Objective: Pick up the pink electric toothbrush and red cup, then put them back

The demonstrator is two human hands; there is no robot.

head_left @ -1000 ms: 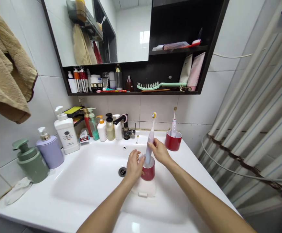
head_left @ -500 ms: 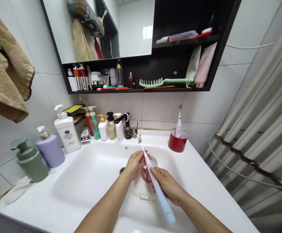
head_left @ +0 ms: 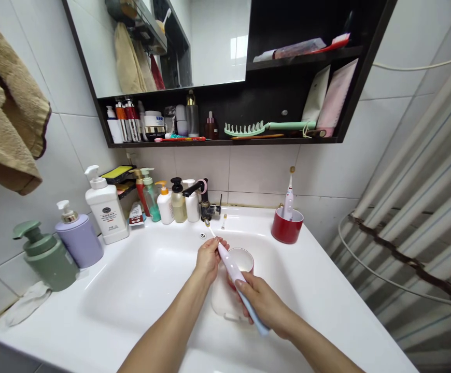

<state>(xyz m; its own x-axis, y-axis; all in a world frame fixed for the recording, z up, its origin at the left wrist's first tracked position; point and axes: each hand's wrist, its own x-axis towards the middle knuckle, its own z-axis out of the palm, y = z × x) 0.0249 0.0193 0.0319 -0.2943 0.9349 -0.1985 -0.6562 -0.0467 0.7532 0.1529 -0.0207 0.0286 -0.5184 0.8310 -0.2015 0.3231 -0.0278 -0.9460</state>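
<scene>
Over the basin I hold an electric toothbrush (head_left: 231, 264) with a pink handle fading to blue, tilted with its head up and to the left. My right hand (head_left: 262, 298) is wrapped round the handle's lower half. My left hand (head_left: 209, 256) pinches the white neck just above the handle. The bristles point toward the tap, above the basin's back wall. Below and behind my hands stands a red and white cup (head_left: 244, 256), partly hidden, with a whitish translucent box (head_left: 220, 303) by it in the basin. A small spare brush head (head_left: 224, 221) lies on the back ledge.
A black tap (head_left: 206, 204) rises behind the white basin (head_left: 132, 274). Pump bottles (head_left: 107, 207) line its left and back. At back right, a red cup (head_left: 287, 228) holds another electric toothbrush (head_left: 289, 199). A dark mirror cabinet (head_left: 225, 143) overhangs the back.
The toothbrush has tilted further left, its head moving left and down toward the tap, and its blue end has shifted up and left. Both hands keep their hold.
</scene>
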